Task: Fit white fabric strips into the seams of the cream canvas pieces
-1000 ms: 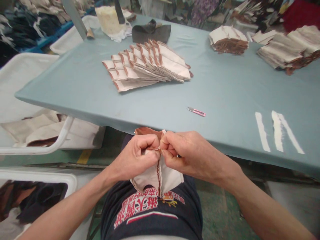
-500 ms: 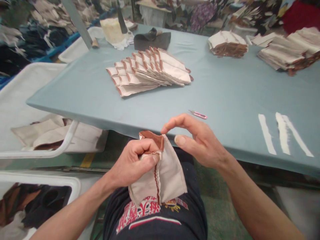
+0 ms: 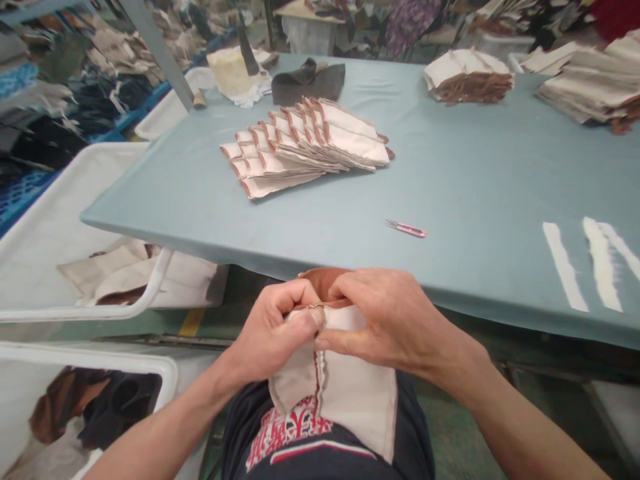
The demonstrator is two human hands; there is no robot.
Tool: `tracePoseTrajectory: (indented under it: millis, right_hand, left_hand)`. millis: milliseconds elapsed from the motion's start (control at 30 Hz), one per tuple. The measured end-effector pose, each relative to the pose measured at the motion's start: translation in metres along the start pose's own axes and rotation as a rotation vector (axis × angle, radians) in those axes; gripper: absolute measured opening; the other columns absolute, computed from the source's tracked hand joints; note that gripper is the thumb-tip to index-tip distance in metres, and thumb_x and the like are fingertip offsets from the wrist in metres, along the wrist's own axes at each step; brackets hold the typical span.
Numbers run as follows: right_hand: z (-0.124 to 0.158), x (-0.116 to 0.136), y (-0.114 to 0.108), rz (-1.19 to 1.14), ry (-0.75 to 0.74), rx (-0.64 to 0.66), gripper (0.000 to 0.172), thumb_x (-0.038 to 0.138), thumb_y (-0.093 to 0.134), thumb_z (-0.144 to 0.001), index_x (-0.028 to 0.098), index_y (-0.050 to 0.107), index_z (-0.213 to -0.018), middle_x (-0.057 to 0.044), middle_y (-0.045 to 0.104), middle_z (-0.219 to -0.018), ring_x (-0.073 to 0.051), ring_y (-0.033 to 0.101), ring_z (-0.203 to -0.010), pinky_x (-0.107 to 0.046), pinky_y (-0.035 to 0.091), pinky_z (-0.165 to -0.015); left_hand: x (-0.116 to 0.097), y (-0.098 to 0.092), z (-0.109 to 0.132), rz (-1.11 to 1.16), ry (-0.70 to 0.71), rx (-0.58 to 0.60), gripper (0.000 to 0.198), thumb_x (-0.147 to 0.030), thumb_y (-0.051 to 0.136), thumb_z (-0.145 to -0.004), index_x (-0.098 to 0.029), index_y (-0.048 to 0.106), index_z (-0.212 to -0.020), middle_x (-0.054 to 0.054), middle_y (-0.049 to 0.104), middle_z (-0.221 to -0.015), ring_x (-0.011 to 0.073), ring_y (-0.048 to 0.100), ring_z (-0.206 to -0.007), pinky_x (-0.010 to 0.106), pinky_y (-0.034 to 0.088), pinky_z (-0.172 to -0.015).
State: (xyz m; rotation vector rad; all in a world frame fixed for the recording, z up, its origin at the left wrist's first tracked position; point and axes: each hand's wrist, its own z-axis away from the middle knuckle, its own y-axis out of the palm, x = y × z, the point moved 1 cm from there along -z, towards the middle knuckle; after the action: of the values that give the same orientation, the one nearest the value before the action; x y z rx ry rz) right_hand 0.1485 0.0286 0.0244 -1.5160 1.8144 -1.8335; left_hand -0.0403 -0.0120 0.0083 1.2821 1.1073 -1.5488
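Note:
Close to my body, in front of the table edge, I hold a sewn cream fabric piece with a brown lining and a seam running down its middle. My left hand pinches its top edge just left of the seam. Across the seam, my right hand grips the same edge, fingers inside the opening and thumb on the cream face. The fingertips inside are hidden. On the table beyond lie pink-handled thread snips and a fanned stack of similar cream and brown pieces.
The blue-green table bears white strips at right, bundled pieces at the back and a dark cloth. White bins, one a cart with dark and brown scraps, stand at left. A metal post rises at the table's far left.
My right hand has come left and down from the air and taken hold of the fabric piece's top edge. My left hand keeps its pinch. The view has shifted slightly.

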Motion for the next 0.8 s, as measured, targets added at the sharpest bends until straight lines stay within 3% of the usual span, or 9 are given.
tracePoseTrajectory:
  millis: [100,200,400,533,667,800]
  right_hand:
    - [0.003,0.004,-0.005,-0.023,0.009,0.012,0.041,0.053,0.085,-0.081,0.02,0.062,-0.073,0.0,0.069,-0.069,-0.015,0.058,-0.06,-0.028,0.03,-0.059]
    - [0.006,0.001,-0.006,-0.065,0.0,-0.014,0.04,0.051,0.084,-0.083,0.019,0.064,-0.074,0.0,0.07,-0.067,-0.014,0.06,-0.06,-0.027,0.033,-0.06]
    - [0.006,0.001,0.003,-0.015,0.003,-0.01,0.025,0.037,0.083,-0.083,0.017,0.069,-0.076,-0.001,0.073,-0.068,-0.016,0.064,-0.061,-0.028,0.032,-0.061]
    - [0.002,0.005,0.005,0.073,0.024,0.019,0.022,0.031,0.077,-0.086,0.017,0.068,-0.07,-0.002,0.07,-0.063,-0.016,0.059,-0.056,-0.031,0.025,-0.059]
    - [-0.004,0.006,0.0,0.026,0.113,0.097,0.027,0.031,0.077,-0.088,0.017,0.064,-0.069,-0.001,0.068,-0.065,-0.014,0.053,-0.059,-0.03,0.022,-0.059]
    - [-0.004,0.005,0.001,-0.197,0.224,0.147,0.032,0.028,0.077,-0.088,0.018,0.054,-0.069,0.006,0.055,-0.064,-0.01,0.044,-0.06,-0.027,0.024,-0.06]
  left_hand:
    - [-0.003,-0.003,-0.005,0.092,-0.114,0.232,0.032,-0.035,0.066,-0.088,-0.018,0.049,-0.067,-0.007,0.04,-0.061,0.0083,0.032,-0.055,0.021,0.027,-0.049]
    - [-0.009,-0.011,-0.007,0.027,-0.056,0.344,0.028,-0.034,0.063,-0.095,-0.016,0.055,-0.075,-0.005,0.044,-0.066,0.0095,0.035,-0.059,0.022,0.03,-0.052]
    - [-0.019,-0.023,-0.007,-0.369,0.121,0.317,0.02,-0.019,0.057,-0.096,-0.016,0.058,-0.076,-0.006,0.049,-0.066,0.0082,0.042,-0.06,0.021,0.032,-0.055]
    - [-0.026,-0.027,-0.011,-0.627,0.268,0.327,0.02,-0.015,0.057,-0.096,-0.014,0.062,-0.077,-0.005,0.056,-0.067,0.0079,0.047,-0.06,0.023,0.033,-0.059]
    - [-0.026,-0.031,-0.015,-0.591,0.305,0.394,0.026,-0.021,0.053,-0.104,-0.014,0.061,-0.08,-0.004,0.056,-0.071,0.0084,0.048,-0.064,0.023,0.035,-0.062]
    - [-0.019,-0.031,-0.011,-0.427,0.231,0.338,0.03,-0.025,0.051,-0.106,-0.016,0.057,-0.078,-0.005,0.051,-0.069,0.0085,0.044,-0.063,0.022,0.034,-0.061]
